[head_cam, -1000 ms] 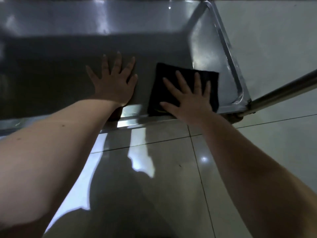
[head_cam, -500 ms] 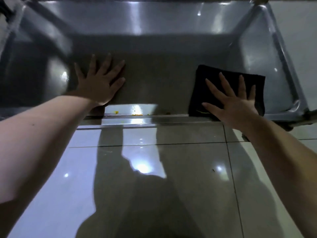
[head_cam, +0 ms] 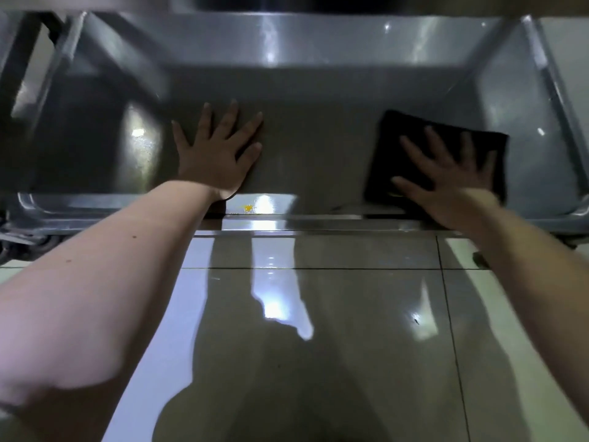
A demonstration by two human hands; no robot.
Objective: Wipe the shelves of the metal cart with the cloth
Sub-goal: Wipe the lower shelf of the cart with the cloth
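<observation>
cloth (head_cam: 393,145) slid right | under right hand (head_cam: 446,183) (fingers spread) | on shelf (head_cam: 318,148)

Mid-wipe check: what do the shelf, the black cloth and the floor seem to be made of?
The shelf looks like metal, probably stainless steel, smooth and semi-glossy: it shows bright glints and a pressed raised rim. The cloth looks like soft matte black fabric that reflects nothing; the weave is too dark to tell. The floor looks like glazed tile, with mirror-like reflections and thin grout lines.

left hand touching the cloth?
Apart. The head view shows bare shelf between the left hand and the cloth; only the right hand lies flat on the cloth.
</observation>
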